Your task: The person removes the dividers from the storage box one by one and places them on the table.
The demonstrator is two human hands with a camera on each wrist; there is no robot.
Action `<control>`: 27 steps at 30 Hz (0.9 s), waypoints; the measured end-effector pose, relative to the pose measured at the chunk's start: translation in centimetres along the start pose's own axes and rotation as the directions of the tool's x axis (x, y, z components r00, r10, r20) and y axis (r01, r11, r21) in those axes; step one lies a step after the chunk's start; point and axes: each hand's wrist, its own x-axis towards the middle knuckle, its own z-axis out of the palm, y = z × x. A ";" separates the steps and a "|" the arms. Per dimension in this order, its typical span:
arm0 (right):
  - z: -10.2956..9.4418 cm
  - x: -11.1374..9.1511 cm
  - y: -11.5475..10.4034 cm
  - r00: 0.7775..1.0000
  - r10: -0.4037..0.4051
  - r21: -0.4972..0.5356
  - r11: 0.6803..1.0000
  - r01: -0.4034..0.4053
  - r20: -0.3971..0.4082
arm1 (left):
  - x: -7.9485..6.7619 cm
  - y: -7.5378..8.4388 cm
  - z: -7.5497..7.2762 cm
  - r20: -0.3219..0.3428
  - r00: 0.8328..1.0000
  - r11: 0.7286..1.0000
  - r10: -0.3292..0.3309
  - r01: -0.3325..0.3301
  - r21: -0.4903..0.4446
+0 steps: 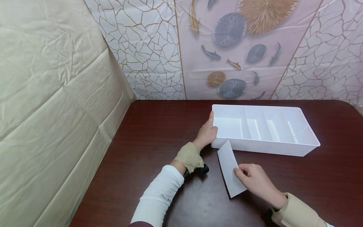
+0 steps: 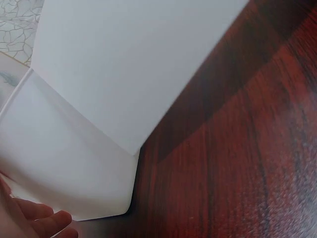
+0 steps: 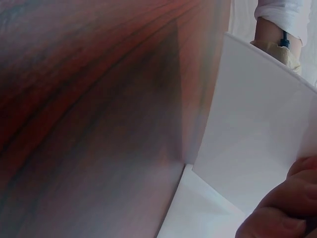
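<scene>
A long white divided tray (image 1: 255, 146) lies on the dark red-brown table. At its left end, my left hand (image 1: 205, 134) holds the end wall, index finger along the outside and thumb at the rim. My right hand (image 1: 256, 178) pinches a flat white rectangular panel (image 1: 229, 170) by its right edge, thumb on the face towards me. The panel stands tilted in front of the tray's near left side. In the left wrist view its far end meets or overlaps the tray wall (image 2: 74, 153). My right fingers (image 3: 282, 213) hide part of the panel in the right wrist view.
Thin upright partitions (image 1: 270, 124) split the tray into several compartments, the leftmost one wide. A patterned sheet (image 1: 153, 47) hangs behind the table (image 1: 158, 126), and a cream cloth (image 1: 56, 110) hangs along the left. A black device (image 1: 202, 169) sits under my left wrist.
</scene>
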 end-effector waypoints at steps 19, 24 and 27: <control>0.2 -0.2 0.3 1.000 0.006 -0.016 1.000 -0.006 -0.001 | 0.0 0.0 0.0 -0.011 1.000 1.000 0.000 0.000 0.011; 0.2 -0.2 0.4 1.000 0.026 -0.019 0.999 -0.026 0.015 | -0.1 0.0 0.0 -0.005 1.000 1.000 0.001 -0.001 -0.003; 0.1 -0.3 0.3 0.999 0.045 -0.013 0.999 -0.045 0.030 | 0.0 0.0 0.0 -0.001 1.000 1.000 0.002 -0.002 -0.002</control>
